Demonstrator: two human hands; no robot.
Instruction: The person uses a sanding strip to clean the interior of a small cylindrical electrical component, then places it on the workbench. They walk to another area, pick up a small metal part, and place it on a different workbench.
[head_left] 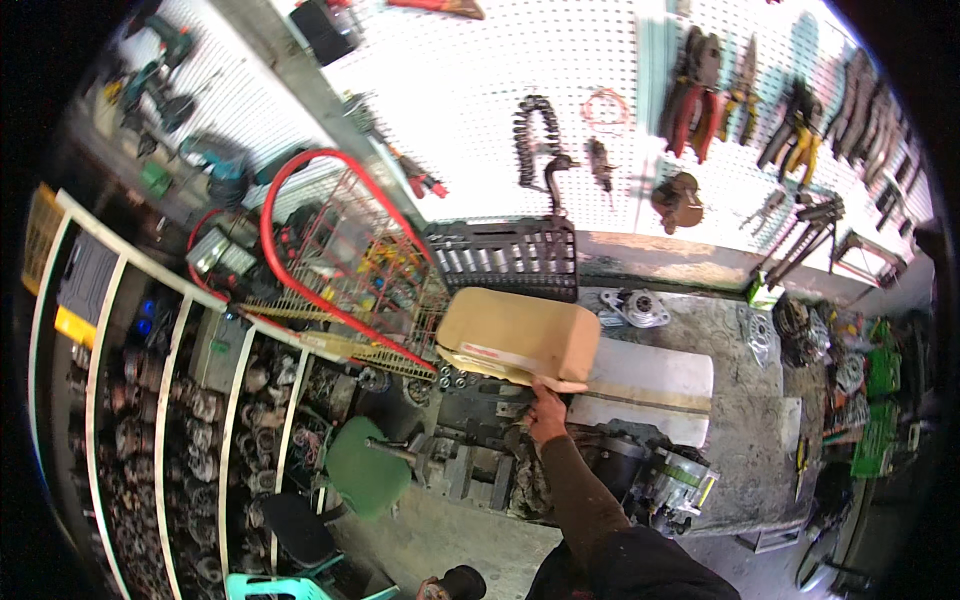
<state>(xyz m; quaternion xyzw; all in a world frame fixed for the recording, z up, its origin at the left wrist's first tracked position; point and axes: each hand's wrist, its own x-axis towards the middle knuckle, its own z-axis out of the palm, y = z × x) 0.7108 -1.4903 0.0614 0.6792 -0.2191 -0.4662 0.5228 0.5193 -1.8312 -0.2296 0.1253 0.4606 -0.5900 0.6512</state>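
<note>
A tan cardboard box [520, 332] lies tilted over the back of the cluttered workbench, beside the black socket-set case. My right hand [546, 414] reaches up to its near edge, with the fingers closed on a loose flap near the box's right corner. Just right of the box lies a white, flat package [650, 390] with a dark band across it. Below my hand a bench vise [465, 470] is fixed to the bench, and a silver-and-black motor part [678, 487] sits to the right of my forearm. My left hand does not show.
Behind the box stands an open socket case [505, 258]; a red-handled wire basket [350, 265] is left of it. Pliers [692, 95] hang on the white pegboard. A green stool seat [368, 467] and a parts rack [170, 420] stand at left. A dark cylinder [462, 582] shows below.
</note>
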